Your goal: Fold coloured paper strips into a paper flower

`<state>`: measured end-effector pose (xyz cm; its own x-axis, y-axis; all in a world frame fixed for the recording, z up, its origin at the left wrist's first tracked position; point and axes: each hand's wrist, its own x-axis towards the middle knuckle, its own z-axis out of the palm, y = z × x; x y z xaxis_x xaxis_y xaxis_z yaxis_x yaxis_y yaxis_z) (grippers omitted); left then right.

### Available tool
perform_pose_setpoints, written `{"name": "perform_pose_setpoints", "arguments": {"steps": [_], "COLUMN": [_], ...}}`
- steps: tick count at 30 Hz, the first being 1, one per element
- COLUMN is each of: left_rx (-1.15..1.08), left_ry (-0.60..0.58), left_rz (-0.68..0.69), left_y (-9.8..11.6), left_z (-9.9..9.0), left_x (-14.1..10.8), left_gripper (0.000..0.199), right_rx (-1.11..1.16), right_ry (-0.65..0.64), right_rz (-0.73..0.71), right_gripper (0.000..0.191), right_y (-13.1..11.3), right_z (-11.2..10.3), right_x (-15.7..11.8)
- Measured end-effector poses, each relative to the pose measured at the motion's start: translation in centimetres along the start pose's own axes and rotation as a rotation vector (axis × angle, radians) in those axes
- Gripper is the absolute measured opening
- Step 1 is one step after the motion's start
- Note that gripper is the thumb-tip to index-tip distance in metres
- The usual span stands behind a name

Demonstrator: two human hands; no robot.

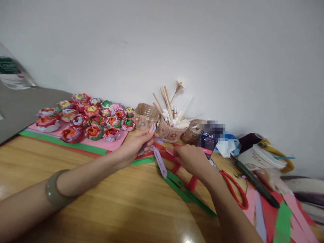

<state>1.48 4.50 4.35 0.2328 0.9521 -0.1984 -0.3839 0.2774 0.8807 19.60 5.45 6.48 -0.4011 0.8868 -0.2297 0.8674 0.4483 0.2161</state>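
Note:
My left hand (136, 144), with a green bangle (57, 189) on its wrist, is closed round folded paper strips (152, 128) whose striped ends stick up past the thumb. To its right, my right hand (189, 157) has its fingers curled down at a pink paper piece (169, 151) among red strips; what it grips is hidden. A folded lilac strip (160, 162) lies between the hands, over green strips (177, 185) on the wooden table (121, 206).
Several paper flowers (95, 132) stand on pink sheets at the left. Baskets (146, 116), one with sticks and pens, line the wall. A phone (207, 143), red-handled scissors (235, 189), a dark green cutter (255, 182), a white tub (263, 157) and paper strips (282, 219) are at the right.

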Motion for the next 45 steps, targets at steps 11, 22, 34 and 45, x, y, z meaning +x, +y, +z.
{"name": "perform_pose_setpoints", "arguments": {"steps": [11,22,34,45], "left_rx": [-0.108,-0.124,-0.256,-0.367], "left_ry": [0.034,0.106,0.185,0.045], "left_rz": [0.002,0.019,0.048,0.101], "left_y": [-0.2,-0.1,-1.2,-1.8], "left_z": [-0.6,-0.5,0.1,1.9], "left_x": [0.1,0.2,0.2,-1.0], "left_gripper": [0.016,0.015,0.018,0.022], "right_rx": [0.142,0.379,0.582,0.781], "right_ry": [0.080,0.140,0.585,0.624], "right_rz": [-0.114,0.045,-0.088,-0.026], "right_gripper": [0.033,0.011,0.018,0.014], "right_y": [0.4,0.9,-1.2,-4.4], "right_z": [0.8,-0.4,-0.5,0.1], "right_x": [-0.1,-0.2,-0.5,-1.0]}}
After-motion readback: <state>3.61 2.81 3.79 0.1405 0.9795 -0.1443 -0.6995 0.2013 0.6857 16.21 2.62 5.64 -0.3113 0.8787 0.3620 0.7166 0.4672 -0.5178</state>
